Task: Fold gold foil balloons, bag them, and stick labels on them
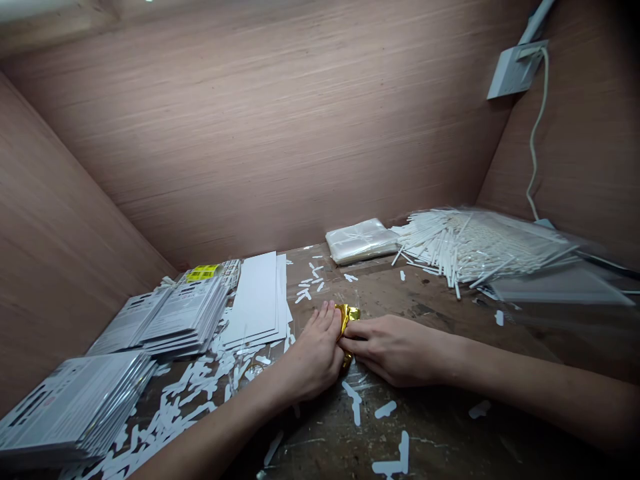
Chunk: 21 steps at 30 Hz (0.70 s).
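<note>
A crumpled piece of shiny gold foil lies low over the table at the middle, mostly covered by both hands. My left hand presses it from the left, fingers together over its edge. From the right, my right hand pinches the foil between thumb and fingers. Whether anything is inside the foil is hidden. White die-cut paper scraps lie on the tabletop just in front of the hands.
Stacks of printed white cards and blank white sheets stand left, near many paper scraps. Behind are a pack of clear plastic bags and a heap of white sticks. A cable hangs from a wall socket.
</note>
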Each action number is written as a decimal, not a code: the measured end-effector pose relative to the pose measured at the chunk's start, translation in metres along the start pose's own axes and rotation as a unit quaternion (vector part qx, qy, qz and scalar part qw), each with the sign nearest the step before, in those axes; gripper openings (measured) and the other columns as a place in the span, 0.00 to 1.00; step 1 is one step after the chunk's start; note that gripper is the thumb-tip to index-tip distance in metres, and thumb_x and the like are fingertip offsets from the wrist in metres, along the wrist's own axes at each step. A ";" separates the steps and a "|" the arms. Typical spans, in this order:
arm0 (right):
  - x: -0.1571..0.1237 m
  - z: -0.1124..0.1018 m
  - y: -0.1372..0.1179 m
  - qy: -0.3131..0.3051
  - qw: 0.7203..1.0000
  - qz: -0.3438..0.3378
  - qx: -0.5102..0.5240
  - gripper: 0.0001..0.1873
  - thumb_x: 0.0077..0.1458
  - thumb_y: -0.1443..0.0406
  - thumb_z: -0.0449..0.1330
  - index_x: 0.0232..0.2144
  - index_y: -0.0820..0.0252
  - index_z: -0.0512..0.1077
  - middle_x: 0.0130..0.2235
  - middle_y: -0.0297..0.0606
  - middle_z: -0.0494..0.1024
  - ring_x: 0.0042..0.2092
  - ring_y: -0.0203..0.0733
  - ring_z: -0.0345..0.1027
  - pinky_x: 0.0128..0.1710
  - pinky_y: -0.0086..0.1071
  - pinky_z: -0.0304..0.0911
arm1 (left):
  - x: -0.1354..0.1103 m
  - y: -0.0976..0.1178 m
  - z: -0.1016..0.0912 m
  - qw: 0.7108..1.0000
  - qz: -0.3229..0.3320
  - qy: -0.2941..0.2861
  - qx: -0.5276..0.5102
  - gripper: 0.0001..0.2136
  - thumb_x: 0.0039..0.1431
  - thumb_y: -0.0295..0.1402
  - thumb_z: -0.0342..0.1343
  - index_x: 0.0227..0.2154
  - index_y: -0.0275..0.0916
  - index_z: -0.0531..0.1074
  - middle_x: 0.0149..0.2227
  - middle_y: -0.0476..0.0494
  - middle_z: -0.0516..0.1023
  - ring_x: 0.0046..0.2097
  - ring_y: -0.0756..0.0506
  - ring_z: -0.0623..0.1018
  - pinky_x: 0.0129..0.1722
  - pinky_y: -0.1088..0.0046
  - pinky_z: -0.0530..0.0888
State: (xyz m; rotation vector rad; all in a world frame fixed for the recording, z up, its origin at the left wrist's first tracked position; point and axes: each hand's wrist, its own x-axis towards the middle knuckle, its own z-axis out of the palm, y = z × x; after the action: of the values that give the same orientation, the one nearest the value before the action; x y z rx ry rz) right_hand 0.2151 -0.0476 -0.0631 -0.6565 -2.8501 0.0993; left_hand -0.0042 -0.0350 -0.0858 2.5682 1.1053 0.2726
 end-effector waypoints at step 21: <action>0.005 -0.024 0.015 0.026 0.977 0.148 0.151 0.16 0.67 0.65 0.54 0.52 0.56 0.78 0.48 0.41 0.80 0.48 0.43 0.75 0.51 0.35 0.68 | -0.006 -0.027 -0.029 0.988 0.134 -0.035 0.072 0.28 0.74 0.43 0.45 0.73 0.46 0.53 0.75 0.40 0.48 0.75 0.34 0.49 0.71 0.50 0.55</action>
State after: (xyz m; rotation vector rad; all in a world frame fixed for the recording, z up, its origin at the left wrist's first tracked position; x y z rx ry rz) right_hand 0.2220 -0.0316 -0.0403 -0.9901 -2.5872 0.5407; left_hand -0.0347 -0.0158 -0.0694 2.8322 0.7777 0.1688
